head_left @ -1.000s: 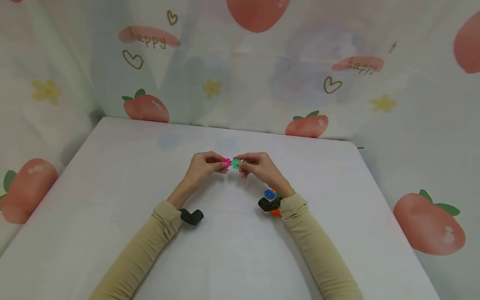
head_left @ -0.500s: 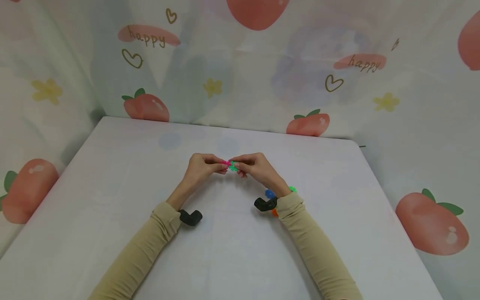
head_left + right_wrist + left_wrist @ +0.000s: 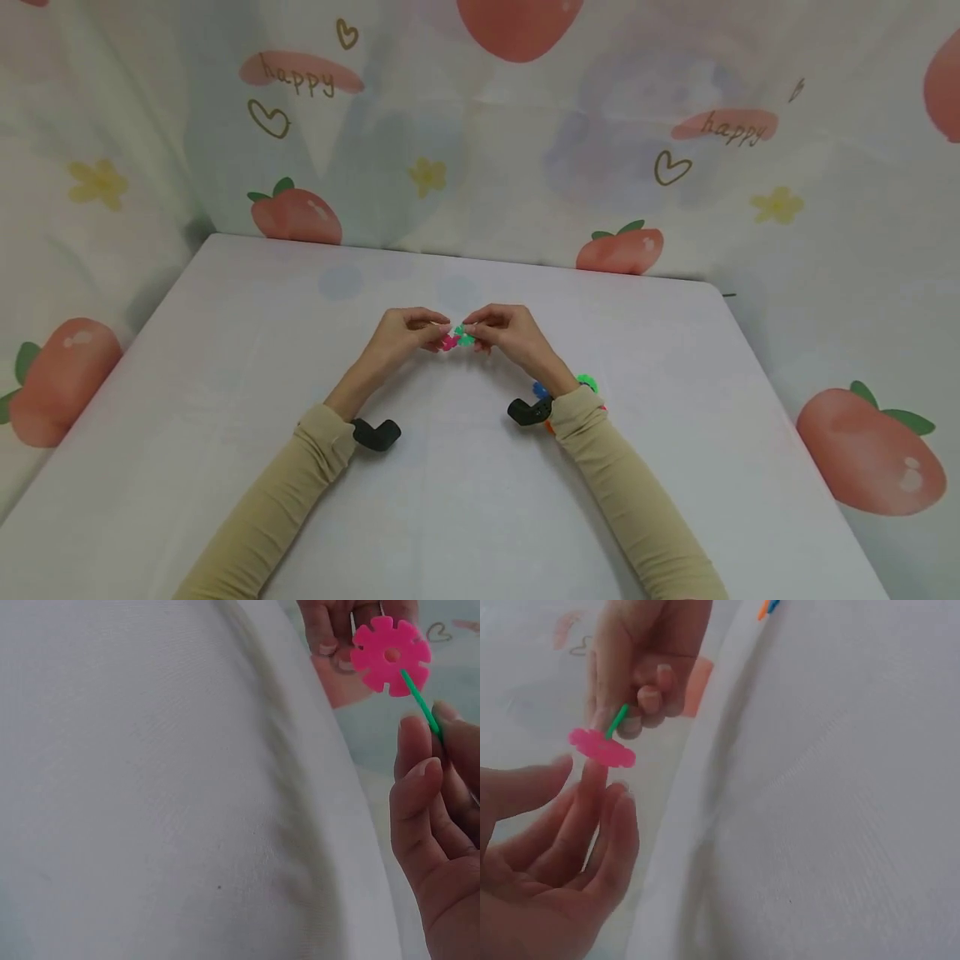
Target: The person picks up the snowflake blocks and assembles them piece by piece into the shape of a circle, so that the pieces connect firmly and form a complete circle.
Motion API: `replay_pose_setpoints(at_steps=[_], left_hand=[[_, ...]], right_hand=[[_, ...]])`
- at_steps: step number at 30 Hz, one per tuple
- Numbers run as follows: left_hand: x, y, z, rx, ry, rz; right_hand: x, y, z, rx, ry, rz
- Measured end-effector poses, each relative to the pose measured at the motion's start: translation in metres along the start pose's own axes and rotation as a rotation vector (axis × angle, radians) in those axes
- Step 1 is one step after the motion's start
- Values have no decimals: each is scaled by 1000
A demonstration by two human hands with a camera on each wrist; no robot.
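A pink snowflake disc (image 3: 369,660) with notches round its rim is joined to a green snowflake disc (image 3: 420,703), the two standing at an angle to each other. My right hand (image 3: 510,329) pinches the green disc between thumb and fingers, above the table in the head view. Close on the left, my left hand (image 3: 397,337) has its thumb and fingers apart around the pink disc. In the left wrist view a fingertip of that hand reaches the lower side of the pink disc (image 3: 600,748); whether it touches I cannot tell.
Under the right wrist lie more discs, partly hidden: blue (image 3: 540,389), green (image 3: 587,382) and orange (image 3: 550,427). Dark wrist cameras (image 3: 377,435) jut inward from both cuffs. The white-covered table (image 3: 450,517) ends at a printed cloth backdrop (image 3: 495,192).
The pink and green discs, apart a second ago, have come together. My left fingers have loosened from the pink disc, which now hangs lower and tilted. The right hand still holds the green one.
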State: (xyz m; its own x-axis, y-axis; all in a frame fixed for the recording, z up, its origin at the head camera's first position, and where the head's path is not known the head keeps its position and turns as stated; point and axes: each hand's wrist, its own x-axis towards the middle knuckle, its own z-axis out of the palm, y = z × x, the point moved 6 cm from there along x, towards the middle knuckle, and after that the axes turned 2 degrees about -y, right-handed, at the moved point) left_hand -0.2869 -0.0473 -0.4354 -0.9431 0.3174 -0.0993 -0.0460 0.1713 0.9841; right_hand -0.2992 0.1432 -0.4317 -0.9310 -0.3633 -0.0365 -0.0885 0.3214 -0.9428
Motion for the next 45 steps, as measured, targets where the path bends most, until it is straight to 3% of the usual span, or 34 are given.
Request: replay_pose_setpoints(at_steps=[8, 15, 26, 32, 39, 45], left_hand=[[-2, -5, 6, -51, -106, -108], [-4, -10, 7, -104, -106, -169], [-6, -17, -4, 21, -89, -208], [-7, -18, -6, -10, -85, -212], [-8, -18, -11, -4, -60, -216], [-8, -17, -9, -5, -59, -223]], right_hand=[[1, -7, 12, -17, -74, -45], [-1, -7, 15, -57, -98, -40], [-25, -5, -17, -232, -139, -10], [-46, 4, -37, -320, -142, 44], [-65, 13, -58, -486, -118, 49], [-82, 22, -72, -531, -158, 107]])
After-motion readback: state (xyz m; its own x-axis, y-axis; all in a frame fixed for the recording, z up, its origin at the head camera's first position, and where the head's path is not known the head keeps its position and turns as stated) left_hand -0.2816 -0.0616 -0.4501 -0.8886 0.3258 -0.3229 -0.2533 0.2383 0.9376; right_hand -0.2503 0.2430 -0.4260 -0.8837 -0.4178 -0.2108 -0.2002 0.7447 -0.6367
